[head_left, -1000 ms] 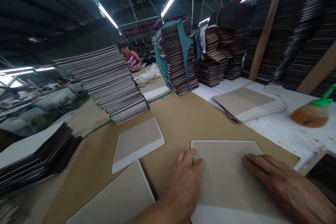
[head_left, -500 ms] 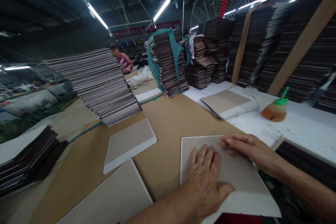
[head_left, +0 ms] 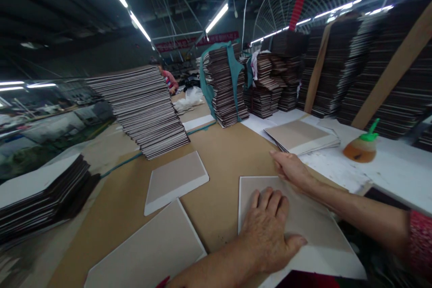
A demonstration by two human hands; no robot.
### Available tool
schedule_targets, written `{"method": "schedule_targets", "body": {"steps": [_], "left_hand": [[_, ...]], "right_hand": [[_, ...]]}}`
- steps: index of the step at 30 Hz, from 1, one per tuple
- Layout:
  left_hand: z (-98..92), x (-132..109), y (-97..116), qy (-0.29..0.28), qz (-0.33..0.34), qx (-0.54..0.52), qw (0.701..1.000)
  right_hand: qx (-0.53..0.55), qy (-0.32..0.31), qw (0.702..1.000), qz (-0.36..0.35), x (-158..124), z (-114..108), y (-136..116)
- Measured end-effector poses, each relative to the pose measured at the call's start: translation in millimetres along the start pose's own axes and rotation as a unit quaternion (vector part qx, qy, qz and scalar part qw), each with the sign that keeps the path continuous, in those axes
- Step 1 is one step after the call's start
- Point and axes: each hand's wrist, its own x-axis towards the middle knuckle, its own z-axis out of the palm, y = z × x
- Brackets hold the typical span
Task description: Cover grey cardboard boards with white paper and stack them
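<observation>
My left hand (head_left: 266, 229) lies flat on a grey-beige panel (head_left: 313, 229) with white borders, its fingers slightly spread and the thumb out to the right. Just past the far edge of that panel is my right hand (head_left: 290, 168), its fingers curled and pressed together; whatever they may hold is hidden. A similar smaller panel (head_left: 177, 180) lies to the left on the brown board (head_left: 232, 153). Nearer to me, another large panel (head_left: 145, 252) is partly covered by my left forearm.
A tall stack of panels (head_left: 148, 112) stands at left, with a lower dark stack (head_left: 43, 189) beside it. At right are a few panels (head_left: 300, 135) and a squeeze bottle (head_left: 361, 148) of amber liquid. Banded stacks (head_left: 224, 85) and a fan (head_left: 303, 0) stand behind. A person (head_left: 170, 81) sits beyond.
My right hand has moved away from me, from the panel's surface to beyond its far edge. The left hand stays flat on the panel. The whole view has shifted slightly.
</observation>
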Motion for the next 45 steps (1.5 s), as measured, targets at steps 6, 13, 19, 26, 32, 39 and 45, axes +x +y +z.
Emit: {"method": "schedule_targets", "body": {"steps": [6,13,19,26,32,39,45], "left_hand": [[7.5,-2.0,-2.7,0.041,0.021,0.000,0.999],[9.3,-5.1,-6.8,0.101,0.050,-0.008,0.994],[17.0,-3.4,-11.0,0.088,0.065,0.028,0.994],[-17.3,-12.0,2.2,-0.024,0.082,0.122,0.989],[-101.6,-82.4,-17.0,-0.007,-0.116,0.109,0.987],[-88.7,-96.4,-37.7,-0.009,-0.214,0.082,0.973],[-71.6,-85.7,-31.4,-0.001,-0.159,0.028,0.987]], "right_hand": [[0.056,-0.157,0.986,-0.022,21.4,76.3,-17.6],[0.028,-0.263,0.964,0.036,40.2,105.5,24.5],[0.030,-0.283,0.957,0.052,28.4,117.4,21.3],[0.072,-0.259,0.962,0.044,10.8,120.6,6.4],[0.165,-0.216,0.961,-0.043,-43.8,105.0,-60.4],[0.053,-0.310,0.949,0.011,-89.8,123.3,19.2],[0.126,-0.164,0.978,-0.018,-60.3,60.2,-52.6]]}}
